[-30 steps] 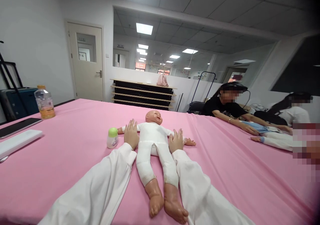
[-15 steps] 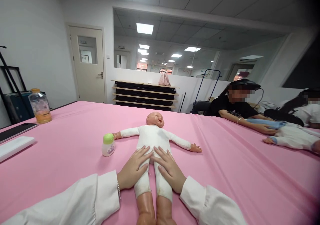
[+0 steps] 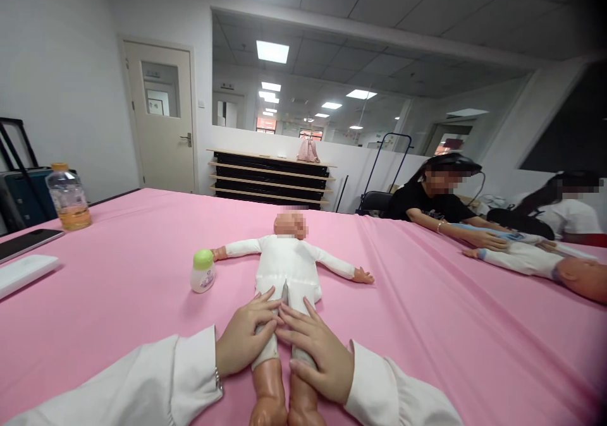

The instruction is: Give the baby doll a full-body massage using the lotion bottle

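**Bare left hand (image 3: 246,336) and bare right hand (image 3: 325,358) lie on a soft, white-bodied baby doll (image 3: 288,261)**

The doll lies face up, arms spread wide, on a pink cloth (image 3: 427,356). Each hand rests palm down over one of its legs, above the bare brown plastic shins. The fingers are extended and slightly apart, clamped on nothing; the two hands' fingertips come close together between the thighs. A small, rounded, translucent bottle with a green cap (image 3: 203,273) stands just beside one doll hand.

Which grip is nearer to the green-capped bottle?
Left. The left grip is on the doll, right of the bottle and lower in view; the right grip lies farther right, also on the doll.
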The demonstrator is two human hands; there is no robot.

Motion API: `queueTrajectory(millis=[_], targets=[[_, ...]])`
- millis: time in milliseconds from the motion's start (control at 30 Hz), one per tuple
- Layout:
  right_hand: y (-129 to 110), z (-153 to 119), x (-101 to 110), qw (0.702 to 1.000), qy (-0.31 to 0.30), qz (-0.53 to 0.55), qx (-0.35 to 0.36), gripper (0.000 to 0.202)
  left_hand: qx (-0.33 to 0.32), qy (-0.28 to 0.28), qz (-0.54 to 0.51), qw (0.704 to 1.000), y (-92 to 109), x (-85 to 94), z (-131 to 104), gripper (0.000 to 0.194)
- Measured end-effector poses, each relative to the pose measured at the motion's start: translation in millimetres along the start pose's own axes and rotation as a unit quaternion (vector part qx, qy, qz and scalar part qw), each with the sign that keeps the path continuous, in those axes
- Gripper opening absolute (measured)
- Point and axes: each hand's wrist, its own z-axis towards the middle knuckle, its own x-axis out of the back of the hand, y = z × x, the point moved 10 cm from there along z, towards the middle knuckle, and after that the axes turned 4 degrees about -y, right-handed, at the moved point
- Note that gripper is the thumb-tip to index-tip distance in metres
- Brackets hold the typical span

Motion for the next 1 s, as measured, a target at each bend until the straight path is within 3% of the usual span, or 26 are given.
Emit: queueTrajectory(millis=[167,267,333,400,467,567,700,767,867,933,1000], targets=[[-11.0,-1.6,8.6,0.99,0.045,0.129,0.015,0.034,0.038,0.085,-0.156,0.983,-2.2,11.4,-10.7,0.029],[8.1,-3.5,5.9,0.948,0.058,0.31,-0.037,0.036,0.063,0.099,-0.257,0.959,-7.7,10.4,-16.3,0.034],[27.4,-7.6,15.0,0.916,0.117,0.376,-0.077,0.037,0.083,0.117,-0.295,0.945,-13.6,12.5,-18.7,0.034],[45.2,-15.2,34.3,0.913,0.207,0.335,-0.103,0.034,0.087,0.151,-0.29,0.941,-18.2,21.1,-18.9,0.032],[59.6,-21.6,46.1,0.921,0.256,0.261,-0.13,0.035,0.086,0.188,-0.249,0.946,-23.2,32.4,-16.6,0.028],[81.7,-21.8,34.3,0.938,0.219,0.195,-0.184,0.054,0.111,0.207,-0.156,0.959,-37.9,41.2,-9.7,0.023],[89.6,-14.9,4.5,0.968,0.118,0.112,-0.191,0.067,0.131,0.158,-0.001,0.979,-50.9,33.5,-1.3,0.041],[74.8,-9.8,0.6,0.983,0.097,0.059,-0.145,0.067,0.111,0.101,0.056,0.987,-46.0,20.7,0.4,0.049],[38.4,-2.9,-0.4,0.996,0.056,0.001,-0.063,0.051,0.054,0.02,0.076,0.995,-26.2,0.8,-2.4,0.053],[17.3,-1.0,1.4,0.999,0.033,0.016,-0.025,0.041,0.021,-0.009,0.051,0.998,-11.5,-5.5,-6.0,0.046],[6.9,-1.4,7.1,0.995,0.036,0.096,-0.011,0.036,0.013,0.0,-0.009,1.0,-2.9,-2.3,-8.9,0.036]])
